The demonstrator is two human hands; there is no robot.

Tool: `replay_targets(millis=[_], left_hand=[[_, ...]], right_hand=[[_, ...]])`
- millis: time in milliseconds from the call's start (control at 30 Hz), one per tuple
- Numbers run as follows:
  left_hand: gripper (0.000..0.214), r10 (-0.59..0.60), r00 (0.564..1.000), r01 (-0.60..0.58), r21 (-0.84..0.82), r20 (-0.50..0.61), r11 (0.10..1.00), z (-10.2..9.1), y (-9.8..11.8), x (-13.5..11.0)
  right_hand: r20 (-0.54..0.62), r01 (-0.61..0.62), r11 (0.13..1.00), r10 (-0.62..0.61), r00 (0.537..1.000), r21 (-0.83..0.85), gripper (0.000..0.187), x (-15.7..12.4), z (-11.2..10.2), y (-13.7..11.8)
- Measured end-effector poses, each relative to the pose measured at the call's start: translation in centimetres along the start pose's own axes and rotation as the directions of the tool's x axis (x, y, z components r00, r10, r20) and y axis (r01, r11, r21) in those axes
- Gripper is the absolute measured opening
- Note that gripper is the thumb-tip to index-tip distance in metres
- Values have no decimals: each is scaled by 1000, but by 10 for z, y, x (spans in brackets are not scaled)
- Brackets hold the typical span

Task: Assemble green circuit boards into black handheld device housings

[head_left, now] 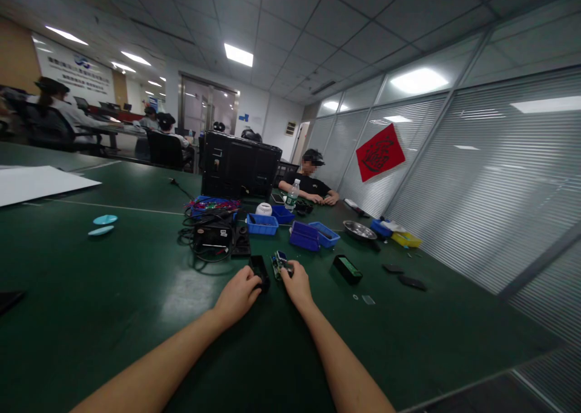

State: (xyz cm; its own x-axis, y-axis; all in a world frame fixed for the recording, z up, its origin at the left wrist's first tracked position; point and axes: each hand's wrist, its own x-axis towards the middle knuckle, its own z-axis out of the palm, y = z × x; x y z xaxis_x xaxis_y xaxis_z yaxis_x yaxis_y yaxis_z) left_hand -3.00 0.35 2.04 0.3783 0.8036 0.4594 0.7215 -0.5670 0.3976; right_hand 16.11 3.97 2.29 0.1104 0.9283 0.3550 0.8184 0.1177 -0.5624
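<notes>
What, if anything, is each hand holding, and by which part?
Left hand: black box, by its near left side. Right hand: circuit board, by its right side.

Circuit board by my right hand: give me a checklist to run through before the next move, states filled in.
1. Right hand on the circuit board: ok.
2. Left hand on the black case: ok.
3. Board outside the case, beside it: ok.
4. Board lifted fully off the table: cannot tell.
5. Board's underside free of damage: cannot tell, it is out of sight.
6. Small white ring and clear piece away from both hands: ok, they lie off to the right.
</notes>
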Motion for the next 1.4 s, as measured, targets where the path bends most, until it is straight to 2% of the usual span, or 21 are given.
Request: replay_targets(millis=[233,367,567,767,900,1033,1233,1400], left_hand=[[11,-8,1000,8,7,3,1000,-1,2,0],[12,-2,1000,2,7,0,1000,-1,2,0],[12,5,1000,-5,-8,-5,1000,-1,2,0],[14,0,1000,0,3,5,1000,-1,2,0],[14,5,1000,-5,3,-1,1000,2,-1,0],[13,11,1000,-11,-9,-16,1000,3,-2,0],[13,21,1000,-21,-4,-7,1000,1,0,0],[13,12,1000,-12,-4,-14,1000,0,1,0]], right_hand=[[156,-151,964,187,970,-219,36,7,-12,4],[127,-165,952,202,971,-256,37,8,-15,7],[7,-99,968,104,995,-229,49,4,-10,7],[7,-71,983,73,997,-167,45,3,-1,6],[-4,-87,994,87,996,-66,40,7,-3,7],[37,-94,995,94,995,-24,37,9,-6,10],[112,-123,965,152,982,-233,37,10,-14,8],[117,-144,919,200,973,-368,39,10,-20,7]])
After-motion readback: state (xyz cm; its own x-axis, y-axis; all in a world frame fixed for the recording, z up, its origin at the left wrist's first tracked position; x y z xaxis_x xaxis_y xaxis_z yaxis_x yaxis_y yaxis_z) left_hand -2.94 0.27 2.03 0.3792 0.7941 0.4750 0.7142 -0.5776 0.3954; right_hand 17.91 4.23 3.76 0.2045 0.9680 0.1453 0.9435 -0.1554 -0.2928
